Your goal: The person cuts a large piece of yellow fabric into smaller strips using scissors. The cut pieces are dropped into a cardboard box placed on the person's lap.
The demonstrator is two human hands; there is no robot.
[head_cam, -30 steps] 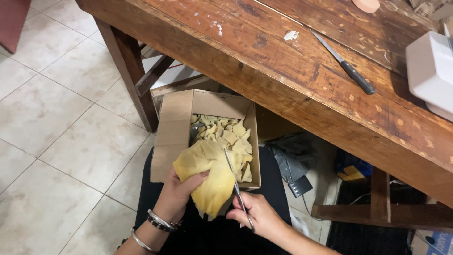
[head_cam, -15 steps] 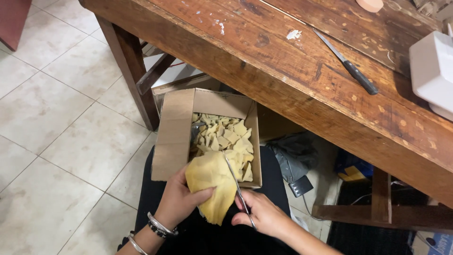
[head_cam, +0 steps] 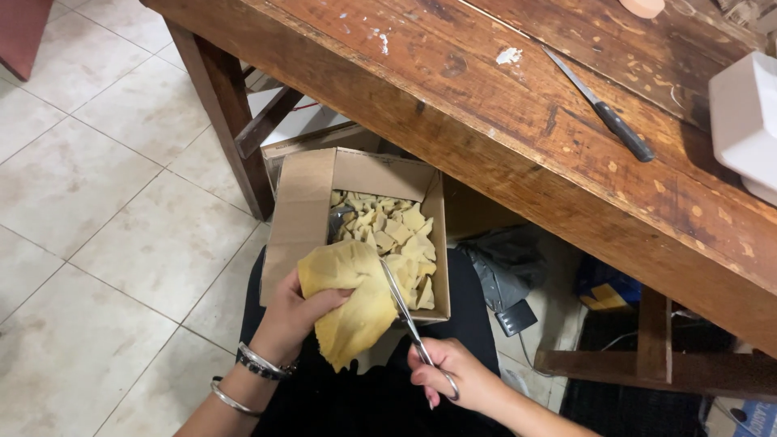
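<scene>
A yellow cloth sheet (head_cam: 352,301) hangs low in the frame's centre, pinched by the left hand (head_cam: 293,317), fingers curled over its edge. The right hand (head_cam: 453,379), fingers through the handles, grips scissors (head_cam: 409,324) against it, above a cardboard box (head_cam: 301,214) of yellow scraps (head_cam: 396,243).

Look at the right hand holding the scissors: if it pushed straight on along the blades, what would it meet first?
The right hand points the scissors up and away, already at the yellow sheet. Next would probably come the cut pieces in the box, though depth is unclear.
</scene>
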